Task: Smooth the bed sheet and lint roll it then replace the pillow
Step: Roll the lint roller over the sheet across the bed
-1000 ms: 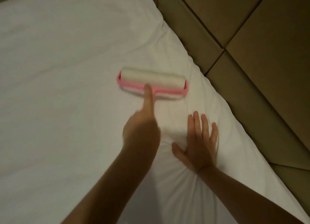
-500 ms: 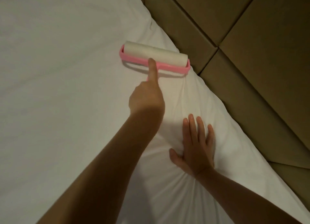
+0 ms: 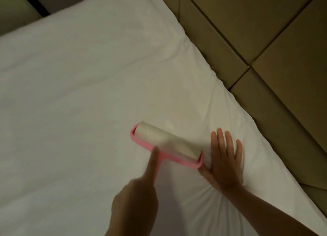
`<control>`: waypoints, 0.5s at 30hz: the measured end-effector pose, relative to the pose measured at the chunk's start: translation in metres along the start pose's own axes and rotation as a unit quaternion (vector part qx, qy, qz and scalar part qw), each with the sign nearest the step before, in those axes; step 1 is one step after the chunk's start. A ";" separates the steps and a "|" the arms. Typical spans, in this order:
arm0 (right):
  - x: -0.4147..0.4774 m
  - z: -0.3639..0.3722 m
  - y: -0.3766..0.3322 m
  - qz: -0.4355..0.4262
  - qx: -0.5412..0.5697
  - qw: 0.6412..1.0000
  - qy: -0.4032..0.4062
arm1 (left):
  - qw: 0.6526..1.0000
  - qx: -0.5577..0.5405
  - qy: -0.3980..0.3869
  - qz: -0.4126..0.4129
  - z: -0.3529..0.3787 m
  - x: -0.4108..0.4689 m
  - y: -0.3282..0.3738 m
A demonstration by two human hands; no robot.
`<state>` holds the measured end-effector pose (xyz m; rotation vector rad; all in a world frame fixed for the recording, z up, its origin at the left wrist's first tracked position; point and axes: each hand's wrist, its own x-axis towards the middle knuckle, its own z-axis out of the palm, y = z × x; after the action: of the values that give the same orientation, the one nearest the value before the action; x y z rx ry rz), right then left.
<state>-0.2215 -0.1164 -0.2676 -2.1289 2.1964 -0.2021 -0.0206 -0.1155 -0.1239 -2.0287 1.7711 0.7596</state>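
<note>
A white bed sheet point(image 3: 79, 103) covers the mattress and fills most of the head view. A pink lint roller point(image 3: 166, 145) with a white sticky roll lies on the sheet at centre right, blurred by motion. My left hand point(image 3: 136, 196) grips its pink handle, index finger stretched along the handle toward the roll. My right hand point(image 3: 226, 161) presses flat on the sheet just right of the roller, fingers straight and spread, with creases fanning out below its wrist. No pillow is in view.
A tan padded headboard point(image 3: 265, 41) of square panels runs along the sheet's right edge. A dark gap and a pale surface point(image 3: 16, 7) show past the bed's far left corner.
My left hand pushed the roller away toward the headboard, then pulled it back close beside my right hand. My right hand has stayed flat on the same spot.
</note>
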 end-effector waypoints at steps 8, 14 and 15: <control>-0.003 -0.001 0.000 -0.018 -0.012 1.000 -0.021 | 0.988 -0.080 0.072 0.107 -0.015 0.047 0.042; -0.007 -0.027 -0.013 0.044 -0.025 0.994 -0.094 | 0.948 0.042 0.290 0.123 0.048 -0.046 -0.100; -0.010 -0.032 -0.019 0.072 -0.017 0.990 -0.123 | 0.951 0.032 0.284 0.115 0.050 -0.057 -0.118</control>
<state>-0.2068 -0.1054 -0.2332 -1.8822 2.2078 0.1020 0.0827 -0.0218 -0.1402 -2.1615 2.3357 0.1636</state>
